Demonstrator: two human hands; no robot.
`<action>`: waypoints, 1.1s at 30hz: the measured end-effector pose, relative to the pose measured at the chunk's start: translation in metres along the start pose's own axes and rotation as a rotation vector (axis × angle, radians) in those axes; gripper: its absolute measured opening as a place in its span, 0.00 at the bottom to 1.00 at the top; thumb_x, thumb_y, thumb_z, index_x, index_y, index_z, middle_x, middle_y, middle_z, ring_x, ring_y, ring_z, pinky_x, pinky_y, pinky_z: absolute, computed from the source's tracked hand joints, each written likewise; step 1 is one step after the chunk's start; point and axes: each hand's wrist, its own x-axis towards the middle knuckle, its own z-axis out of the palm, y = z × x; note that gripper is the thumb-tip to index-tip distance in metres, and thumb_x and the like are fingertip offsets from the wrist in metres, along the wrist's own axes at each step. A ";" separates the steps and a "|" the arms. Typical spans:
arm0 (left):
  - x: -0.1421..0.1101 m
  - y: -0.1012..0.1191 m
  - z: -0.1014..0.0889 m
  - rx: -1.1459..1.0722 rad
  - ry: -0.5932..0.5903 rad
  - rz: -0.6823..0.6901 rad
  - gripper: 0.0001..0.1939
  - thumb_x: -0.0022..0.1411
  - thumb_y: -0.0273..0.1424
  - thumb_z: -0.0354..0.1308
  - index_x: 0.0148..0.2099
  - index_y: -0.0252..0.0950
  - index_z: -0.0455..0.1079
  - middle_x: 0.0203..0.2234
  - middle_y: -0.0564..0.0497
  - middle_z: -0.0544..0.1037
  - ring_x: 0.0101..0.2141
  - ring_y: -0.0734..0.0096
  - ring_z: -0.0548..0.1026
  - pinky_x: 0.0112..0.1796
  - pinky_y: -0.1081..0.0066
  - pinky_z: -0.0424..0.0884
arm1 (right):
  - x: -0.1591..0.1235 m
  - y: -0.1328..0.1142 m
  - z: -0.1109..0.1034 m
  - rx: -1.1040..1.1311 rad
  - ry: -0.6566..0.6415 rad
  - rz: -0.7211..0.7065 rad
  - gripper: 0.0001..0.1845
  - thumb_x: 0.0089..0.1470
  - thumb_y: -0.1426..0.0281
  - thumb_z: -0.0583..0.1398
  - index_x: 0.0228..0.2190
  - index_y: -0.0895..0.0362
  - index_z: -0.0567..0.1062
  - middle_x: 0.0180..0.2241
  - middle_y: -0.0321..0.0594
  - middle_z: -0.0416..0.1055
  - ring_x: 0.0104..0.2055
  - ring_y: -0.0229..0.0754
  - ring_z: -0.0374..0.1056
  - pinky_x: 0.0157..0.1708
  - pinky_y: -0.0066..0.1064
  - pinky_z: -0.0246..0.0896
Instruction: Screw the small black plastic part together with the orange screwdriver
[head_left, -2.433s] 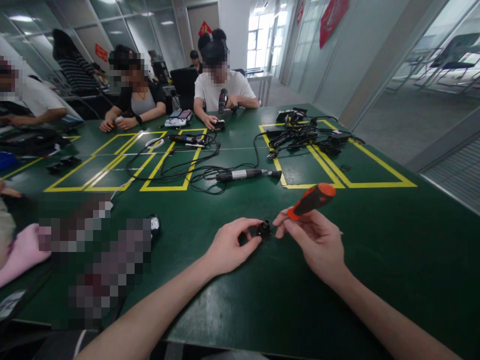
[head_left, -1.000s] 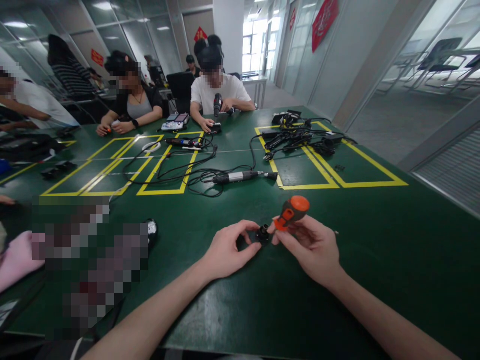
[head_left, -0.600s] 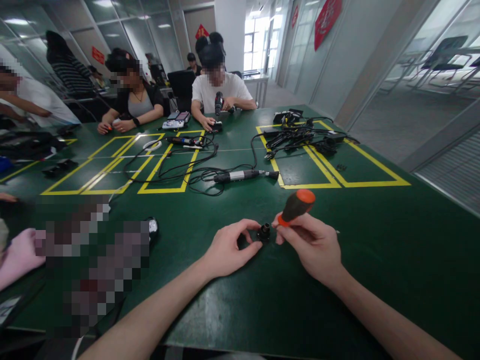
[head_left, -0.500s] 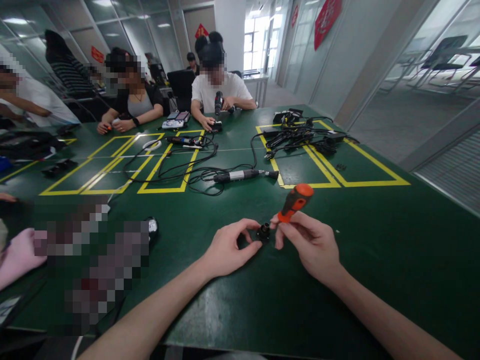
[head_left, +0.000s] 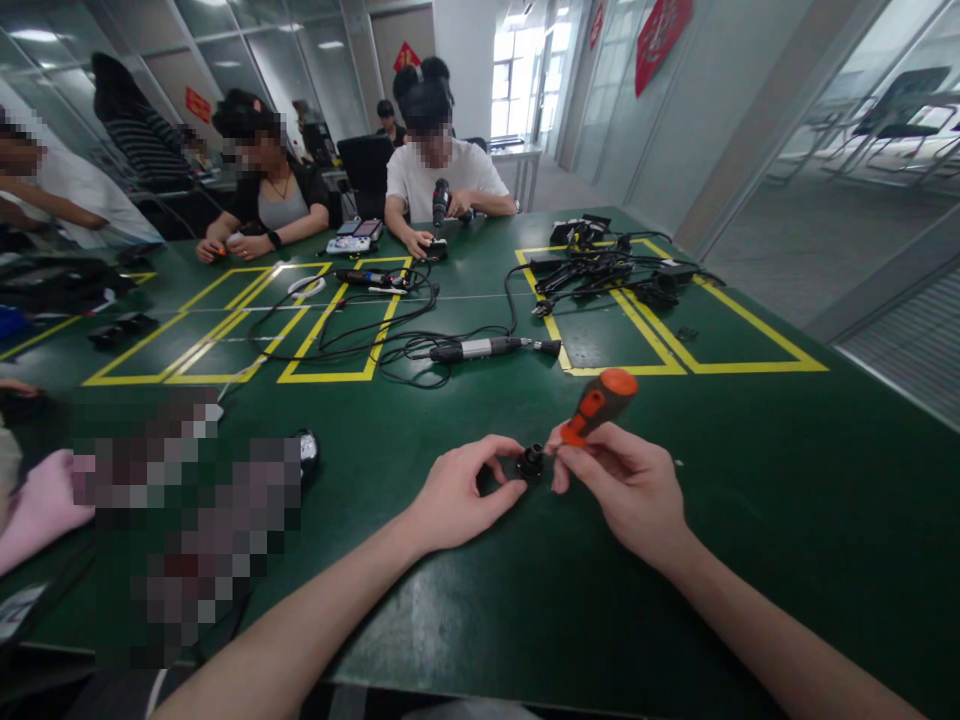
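My left hand pinches a small round black part between thumb and forefinger, low over the green tabletop. This part has a wide base and a short tube standing up from it; what kind it is I cannot make out. Just to its right, my right hand is closed round the lower end of a screwdriver with an orange and dark grey handle. The handle leans up and to the right. Fingers hide the shaft, and its tip does not show clearly.
Beyond my hands lies a corded, pen-shaped power tool. A heap of black cables is at the back right, among yellow tape outlines on the table. Across from me a person holds a drill. Blurred-out items lie left.
The screwdriver handle has tipped slightly further to the right in my right hand. My left hand keeps its pinch on the black part. The whole view has shifted a little.
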 end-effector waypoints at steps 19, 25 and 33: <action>0.001 0.000 0.000 -0.010 0.001 0.006 0.16 0.64 0.32 0.62 0.54 0.37 0.74 0.33 0.54 0.81 0.27 0.74 0.74 0.31 0.73 0.66 | 0.001 -0.001 -0.001 -0.006 -0.001 -0.005 0.09 0.60 0.64 0.68 0.31 0.56 0.81 0.26 0.38 0.77 0.20 0.37 0.72 0.22 0.30 0.72; 0.000 0.000 0.000 -0.010 0.005 0.010 0.16 0.64 0.33 0.62 0.54 0.38 0.73 0.33 0.54 0.81 0.27 0.74 0.74 0.31 0.73 0.66 | -0.001 0.005 -0.002 0.005 0.008 -0.001 0.13 0.62 0.59 0.66 0.39 0.56 0.82 0.30 0.42 0.81 0.23 0.39 0.74 0.26 0.33 0.77; 0.000 -0.001 0.000 -0.008 0.001 0.008 0.16 0.64 0.33 0.62 0.54 0.38 0.73 0.33 0.54 0.81 0.29 0.73 0.75 0.31 0.73 0.66 | 0.001 -0.001 -0.002 -0.170 0.042 -0.073 0.12 0.57 0.65 0.69 0.24 0.54 0.78 0.27 0.38 0.76 0.23 0.38 0.70 0.24 0.31 0.73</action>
